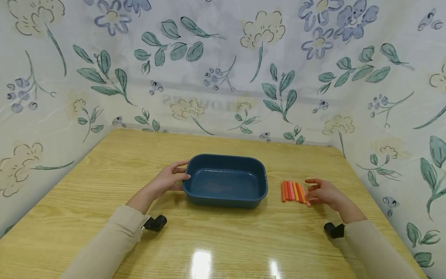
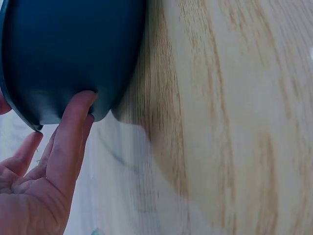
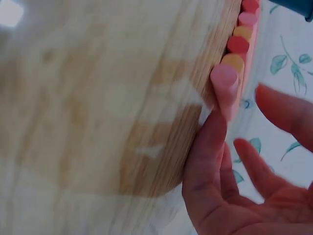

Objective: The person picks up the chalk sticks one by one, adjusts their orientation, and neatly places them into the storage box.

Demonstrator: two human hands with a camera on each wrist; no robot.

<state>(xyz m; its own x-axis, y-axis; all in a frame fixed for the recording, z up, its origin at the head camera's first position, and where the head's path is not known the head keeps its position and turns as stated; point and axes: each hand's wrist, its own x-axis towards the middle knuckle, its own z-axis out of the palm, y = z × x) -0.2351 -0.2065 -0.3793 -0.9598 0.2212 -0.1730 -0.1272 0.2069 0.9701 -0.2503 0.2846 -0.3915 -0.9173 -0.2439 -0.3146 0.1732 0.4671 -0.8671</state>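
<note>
A dark blue rectangular basin point(image 1: 223, 202) with rounded corners stands in the middle of the table, with nothing in it. At its left end, my left hand point(image 1: 168, 179) holds the wall, thumb at the rim and fingers against the outside point(image 2: 73, 132). To the right of the basin lies a row of short chalk-like sticks point(image 1: 290, 191) in red, pink and orange. Beside the row's right end is my right hand point(image 1: 325, 192), thumb and fingers spread apart. In the right wrist view, one finger touches the pink end stick point(image 3: 225, 81), whose round end faces the camera.
Wood-grained table point(image 1: 223, 240) lies under everything. A floral cloth point(image 1: 223, 93) hangs behind it and along both sides. Black wrist mounts point(image 1: 156, 223) stick out from the beige sleeves point(image 1: 122, 226). Light reflects off the table's near part.
</note>
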